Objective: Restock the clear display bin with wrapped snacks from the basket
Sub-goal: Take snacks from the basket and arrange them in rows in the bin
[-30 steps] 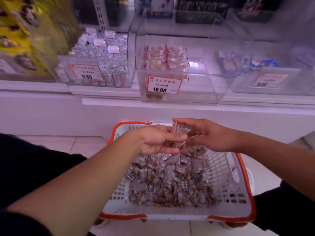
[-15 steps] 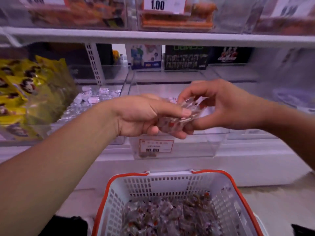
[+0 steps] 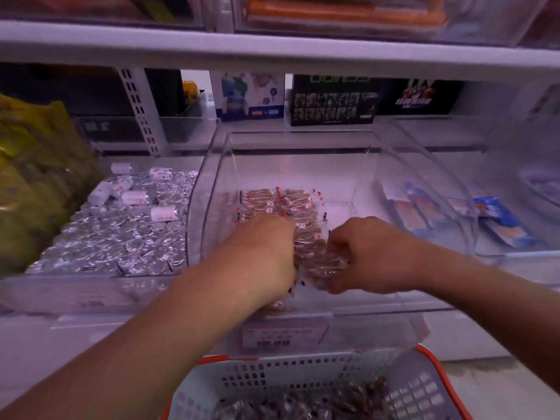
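The clear display bin (image 3: 357, 165) is sitting on the shelf, above the white basket (image 3: 303, 380) of wrapped snacks. Inside the bin, the left hand (image 3: 260, 256) and right hand (image 3: 363, 256) are each curling their fingers around a bundle of wrapped snacks (image 3: 315, 253), just in front of the snack row (image 3: 278, 201).

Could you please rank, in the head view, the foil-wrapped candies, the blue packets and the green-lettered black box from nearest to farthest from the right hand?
From the right hand:
1. Blue packets, in the neighbouring bin to its right.
2. Foil-wrapped candies, in the bin past the left hand.
3. Green-lettered black box, at the shelf's back.
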{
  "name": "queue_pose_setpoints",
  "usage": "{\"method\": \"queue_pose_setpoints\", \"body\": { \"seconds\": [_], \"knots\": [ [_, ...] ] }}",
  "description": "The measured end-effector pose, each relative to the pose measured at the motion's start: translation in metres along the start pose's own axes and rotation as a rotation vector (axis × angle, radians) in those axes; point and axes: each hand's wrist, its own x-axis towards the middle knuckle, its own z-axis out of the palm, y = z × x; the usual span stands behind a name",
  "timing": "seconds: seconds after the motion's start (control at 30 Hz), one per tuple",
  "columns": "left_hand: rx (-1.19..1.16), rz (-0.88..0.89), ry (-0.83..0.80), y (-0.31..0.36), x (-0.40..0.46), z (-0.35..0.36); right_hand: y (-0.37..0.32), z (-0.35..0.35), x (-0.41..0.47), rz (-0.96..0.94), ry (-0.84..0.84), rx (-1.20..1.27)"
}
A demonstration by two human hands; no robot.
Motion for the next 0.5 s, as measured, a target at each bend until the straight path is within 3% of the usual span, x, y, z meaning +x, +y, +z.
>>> {"method": "queue_pose_setpoints", "body": {
  "seconds": [0.27, 0.5],
  "knots": [
    [0.038, -0.016, -0.071, 0.002, -0.004, -0.002, -0.013, 0.016, 0.012, 0.070, 0.107, -0.025],
    [0.097, 0.011, 0.076, 0.007, -0.006, 0.006, -0.016, 0.011, 0.006, 0.124, 0.052, -0.033]
  ]
}}
